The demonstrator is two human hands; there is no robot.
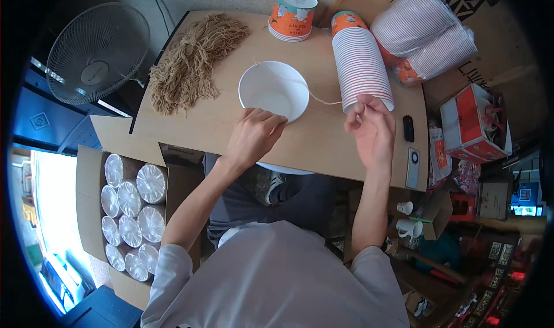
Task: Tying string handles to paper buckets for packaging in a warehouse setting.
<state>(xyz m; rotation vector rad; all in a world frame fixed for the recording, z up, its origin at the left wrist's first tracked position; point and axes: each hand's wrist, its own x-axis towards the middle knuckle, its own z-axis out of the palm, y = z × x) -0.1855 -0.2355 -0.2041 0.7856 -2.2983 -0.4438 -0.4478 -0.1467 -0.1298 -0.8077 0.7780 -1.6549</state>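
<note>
A white round lid [273, 90] lies on the wooden table [323, 143] in front of me. My left hand [254, 135] rests on its near rim, fingers curled over the edge. A thin tan string [319, 99] runs across the lid toward the right. My right hand [371, 127] pinches the end of that string beside a lying stack of orange paper cups [360, 65].
A heap of tan strings [193, 59] lies at the table's left. An upright orange cup stack [292, 15] and bagged cup stacks [427, 33] sit at the back. A box of wrapped lids [131, 212] is at left, a fan [97, 51] behind it, a phone [412, 167] at right.
</note>
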